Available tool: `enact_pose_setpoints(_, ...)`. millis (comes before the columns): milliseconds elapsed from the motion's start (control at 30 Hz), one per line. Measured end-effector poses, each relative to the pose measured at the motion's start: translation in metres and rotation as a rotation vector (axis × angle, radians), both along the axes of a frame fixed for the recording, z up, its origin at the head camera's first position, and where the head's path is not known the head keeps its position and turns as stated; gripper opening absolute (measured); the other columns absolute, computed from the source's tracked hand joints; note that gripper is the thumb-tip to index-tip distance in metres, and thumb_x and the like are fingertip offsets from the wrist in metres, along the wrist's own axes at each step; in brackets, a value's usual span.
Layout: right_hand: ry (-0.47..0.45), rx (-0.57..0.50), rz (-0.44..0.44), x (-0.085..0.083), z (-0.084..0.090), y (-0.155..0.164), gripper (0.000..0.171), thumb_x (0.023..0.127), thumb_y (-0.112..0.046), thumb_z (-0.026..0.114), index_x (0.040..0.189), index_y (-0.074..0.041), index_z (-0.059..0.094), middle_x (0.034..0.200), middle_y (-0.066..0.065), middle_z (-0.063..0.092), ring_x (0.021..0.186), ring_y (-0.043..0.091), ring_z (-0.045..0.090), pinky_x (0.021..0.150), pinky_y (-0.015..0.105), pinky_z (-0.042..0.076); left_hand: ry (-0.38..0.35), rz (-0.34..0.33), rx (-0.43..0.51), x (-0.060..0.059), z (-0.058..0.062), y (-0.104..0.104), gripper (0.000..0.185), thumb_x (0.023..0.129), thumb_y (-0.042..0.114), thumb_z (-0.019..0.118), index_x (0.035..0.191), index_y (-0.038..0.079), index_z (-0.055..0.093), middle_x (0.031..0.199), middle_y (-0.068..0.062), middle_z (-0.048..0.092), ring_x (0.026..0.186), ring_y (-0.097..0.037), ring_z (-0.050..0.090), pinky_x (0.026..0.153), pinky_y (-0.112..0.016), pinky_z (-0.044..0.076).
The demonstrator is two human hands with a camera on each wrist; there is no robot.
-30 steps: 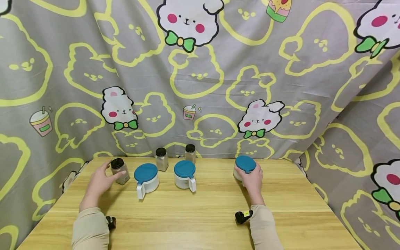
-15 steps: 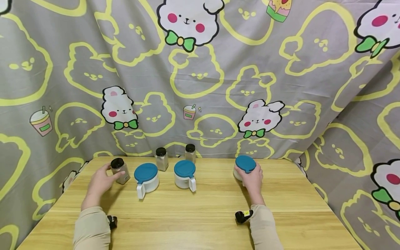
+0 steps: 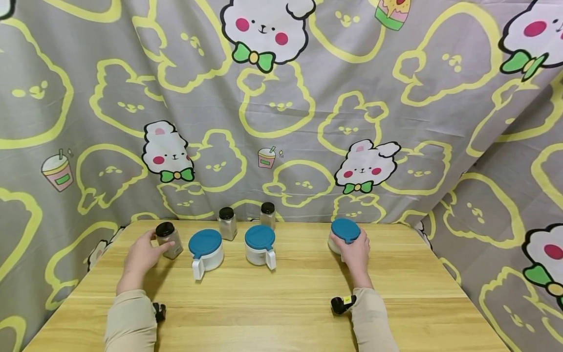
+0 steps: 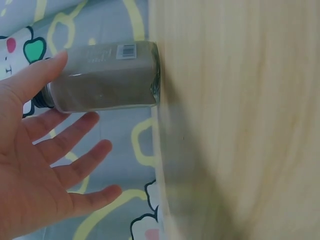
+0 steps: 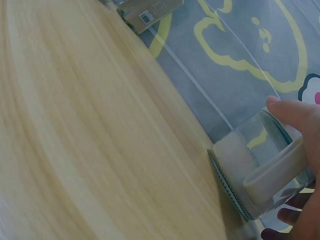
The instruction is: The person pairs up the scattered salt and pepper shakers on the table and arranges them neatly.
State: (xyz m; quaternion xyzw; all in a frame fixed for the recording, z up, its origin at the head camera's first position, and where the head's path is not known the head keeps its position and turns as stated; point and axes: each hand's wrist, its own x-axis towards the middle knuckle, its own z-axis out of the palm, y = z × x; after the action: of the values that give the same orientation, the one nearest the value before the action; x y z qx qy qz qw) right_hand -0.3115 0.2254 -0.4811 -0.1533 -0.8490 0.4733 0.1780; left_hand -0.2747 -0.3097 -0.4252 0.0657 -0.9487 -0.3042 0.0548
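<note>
In the head view, my left hand [image 3: 144, 255] is at a black-capped glass spice jar [image 3: 172, 248] standing upright on the table's left. The left wrist view shows the thumb and index finger on opposite sides of this jar [image 4: 107, 80] near its neck, other fingers spread. On the right, my right hand [image 3: 355, 252] grips a seasoning pot with a blue lid [image 3: 345, 230]. Its clear body and pale handle [image 5: 275, 175] show in the right wrist view, with the thumb along the upper side and fingers below; its base is at the tabletop.
Two more blue-lidded pots, one left [image 3: 211, 256] and one central [image 3: 258, 244], stand between my hands, handles toward me. Behind them are two black-capped jars, one left [image 3: 227, 227] and one right [image 3: 268, 219]. A patterned curtain [image 3: 281, 122] hangs behind the wooden table [image 3: 264, 313].
My left wrist and forearm have shifted slightly to the right, with the hand staying at the spice jar. The right hand and the pots have not visibly moved.
</note>
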Motion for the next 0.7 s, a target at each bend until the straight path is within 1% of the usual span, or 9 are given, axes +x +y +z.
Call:
enact_pose_setpoints(167, -0.019, 0.009, 0.003, -0.001, 0.0, 0.001, 0.106, 0.077, -0.051, 0.077, 0.151, -0.001, 0.019, 0.149, 0.03, 0.028, 0.137, 0.048, 0.029, 0.108, 0.065, 0.033, -0.029, -0.005, -0.019, 0.002, 0.004, 0.0, 0.077, 0.094, 0.043, 0.06, 0.144, -0.009, 0.032, 0.142, -0.039, 0.037, 0.126, -0.06, 0.037, 0.097, -0.07, 0.037)
enact_pose_setpoints(267, -0.027, 0.006, 0.005, -0.002, 0.0, 0.001, 0.107, 0.077, -0.051, 0.077, 0.151, -0.001, 0.018, 0.15, 0.03, 0.027, 0.137, 0.048, 0.028, 0.108, 0.065, 0.032, -0.024, -0.014, -0.04, 0.003, 0.005, -0.001, 0.074, 0.093, 0.042, 0.06, 0.141, -0.009, 0.036, 0.141, -0.038, 0.039, 0.124, -0.059, 0.039, 0.095, -0.069, 0.038)
enact_pose_setpoints(433, -0.038, 0.007, 0.007, -0.002, 0.0, 0.002, 0.108, 0.077, -0.052, 0.076, 0.152, -0.002, 0.017, 0.15, 0.03, 0.026, 0.137, 0.048, 0.028, 0.108, 0.065, 0.033, -0.035, -0.027, -0.067, 0.004, 0.009, -0.002, 0.076, 0.093, 0.045, 0.06, 0.14, -0.011, 0.038, 0.141, -0.038, 0.039, 0.124, -0.059, 0.039, 0.095, -0.068, 0.039)
enact_pose_setpoints(533, -0.04, 0.01, 0.007, -0.002, 0.0, 0.002, 0.107, 0.077, -0.053, 0.076, 0.152, -0.002, 0.017, 0.15, 0.03, 0.026, 0.137, 0.048, 0.028, 0.108, 0.065, 0.033, -0.05, -0.031, -0.07, 0.007, 0.013, -0.002, 0.077, 0.093, 0.045, 0.059, 0.14, -0.011, 0.038, 0.142, -0.038, 0.039, 0.124, -0.06, 0.039, 0.095, -0.068, 0.039)
enact_pose_setpoints(700, -0.039, 0.008, 0.009, -0.002, -0.001, 0.002, 0.107, 0.078, -0.053, 0.076, 0.152, -0.002, 0.018, 0.15, 0.03, 0.026, 0.137, 0.048, 0.028, 0.108, 0.065, 0.033, -0.05, -0.031, -0.063, 0.008, 0.013, -0.003, 0.078, 0.093, 0.048, 0.06, 0.14, -0.011, 0.039, 0.141, -0.037, 0.04, 0.123, -0.059, 0.04, 0.095, -0.067, 0.04)
